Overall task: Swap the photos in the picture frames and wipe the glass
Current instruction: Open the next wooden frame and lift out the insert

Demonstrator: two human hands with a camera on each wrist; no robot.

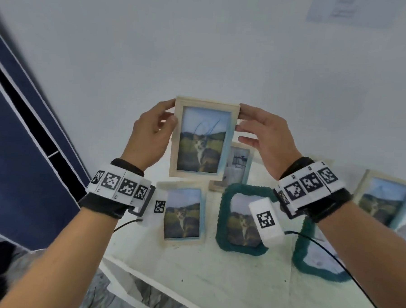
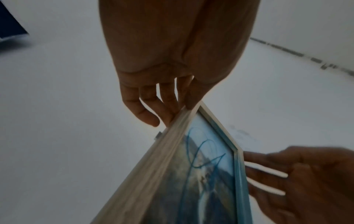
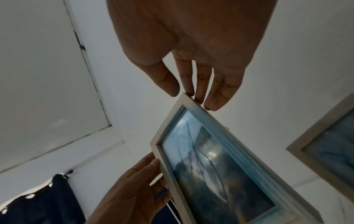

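A light wooden picture frame [image 1: 199, 139] with a cat photo is held upright in the air above the table. Blue scribbled lines [image 1: 207, 128] mark its glass. My left hand [image 1: 169, 112] pinches the frame's upper left edge, thumb in front and fingers behind. My right hand [image 1: 242, 118] pinches the upper right edge the same way. The left wrist view shows the left hand [image 2: 172, 106] on the frame [image 2: 201, 174]. The right wrist view shows the right hand [image 3: 191, 91] at the corner of the frame [image 3: 210, 166].
On the white table [image 1: 214, 284] lie a second wooden frame with a cat photo [image 1: 184, 214] and two teal fuzzy frames [image 1: 241, 217] [image 1: 319, 254]. A small frame [image 1: 237, 167] stands behind, another wooden frame [image 1: 383, 201] at the right. A white wall is close behind.
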